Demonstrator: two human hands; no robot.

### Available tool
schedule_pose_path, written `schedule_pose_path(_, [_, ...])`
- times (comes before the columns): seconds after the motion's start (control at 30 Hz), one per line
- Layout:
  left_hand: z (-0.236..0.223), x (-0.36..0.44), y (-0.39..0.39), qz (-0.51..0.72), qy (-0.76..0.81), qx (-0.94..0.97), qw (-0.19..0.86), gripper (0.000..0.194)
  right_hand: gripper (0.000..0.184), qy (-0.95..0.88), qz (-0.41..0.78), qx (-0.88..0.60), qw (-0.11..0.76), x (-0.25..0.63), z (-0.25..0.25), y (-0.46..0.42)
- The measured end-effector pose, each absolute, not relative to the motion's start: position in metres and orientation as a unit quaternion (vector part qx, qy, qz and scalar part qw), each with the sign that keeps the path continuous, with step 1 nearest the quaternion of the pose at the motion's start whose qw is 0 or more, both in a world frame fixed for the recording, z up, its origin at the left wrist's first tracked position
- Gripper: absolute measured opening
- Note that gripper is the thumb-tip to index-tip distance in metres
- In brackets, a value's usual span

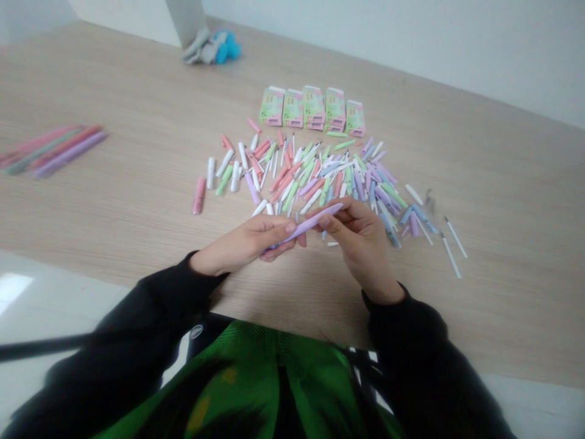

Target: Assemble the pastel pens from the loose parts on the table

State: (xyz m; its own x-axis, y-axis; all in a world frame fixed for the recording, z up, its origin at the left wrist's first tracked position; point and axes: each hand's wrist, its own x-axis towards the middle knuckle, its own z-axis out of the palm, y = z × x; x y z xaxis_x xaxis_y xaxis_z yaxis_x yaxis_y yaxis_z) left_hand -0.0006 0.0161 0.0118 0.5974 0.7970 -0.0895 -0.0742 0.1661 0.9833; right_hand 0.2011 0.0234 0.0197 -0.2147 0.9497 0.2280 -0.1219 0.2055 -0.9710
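Observation:
A purple pen (315, 221) slants upward to the right between my two hands, above the near part of the table. Around its lower end my left hand (256, 241) is closed, with the thumb on top. My right hand (361, 238) pinches the upper end between thumb and fingers. Just beyond lies a loose heap of pen parts (301, 177) in pink, green, purple, blue and white, with caps, barrels and thin refills mixed together. Some of the heap is hidden behind my hands.
Several small green-and-pink boxes (313, 107) stand in a row behind the heap. Assembled-looking long pastel pieces (68, 152) lie blurred at the left. Grey and blue gloves (212, 47) rest at the back. Two thin refills (451, 256) lie at the right.

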Motion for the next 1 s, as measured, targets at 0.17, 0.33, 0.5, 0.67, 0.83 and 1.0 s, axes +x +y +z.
schedule_pose_path(0.17, [0.012,-0.001,0.017,0.3,0.323,0.573,0.691,0.016,0.025,-0.577,0.534,-0.364,0.499,0.198,0.018,0.022])
schedule_pose_path(0.33, [0.011,0.0,0.014,0.304,0.286,0.529,0.739,0.026,0.03,-0.578,0.542,-0.369,0.486,0.198,0.016,0.023])
schedule_pose_path(0.5, [0.01,0.002,0.011,0.328,0.307,0.562,0.694,0.031,0.039,-0.578,0.512,-0.371,0.515,0.193,0.018,0.026])
schedule_pose_path(0.67, [0.012,0.005,0.011,0.322,0.287,0.564,0.704,0.028,0.034,-0.601,0.507,-0.334,0.52,0.188,0.025,0.024])
schedule_pose_path(0.83, [0.014,0.004,0.012,0.334,0.279,0.598,0.673,0.025,0.023,-0.612,0.486,-0.34,0.523,0.184,0.031,0.019])
schedule_pose_path(1.0, [0.011,0.0,0.012,0.373,0.287,0.61,0.637,0.025,0.02,-0.598,0.492,-0.354,0.524,0.182,0.036,0.016])
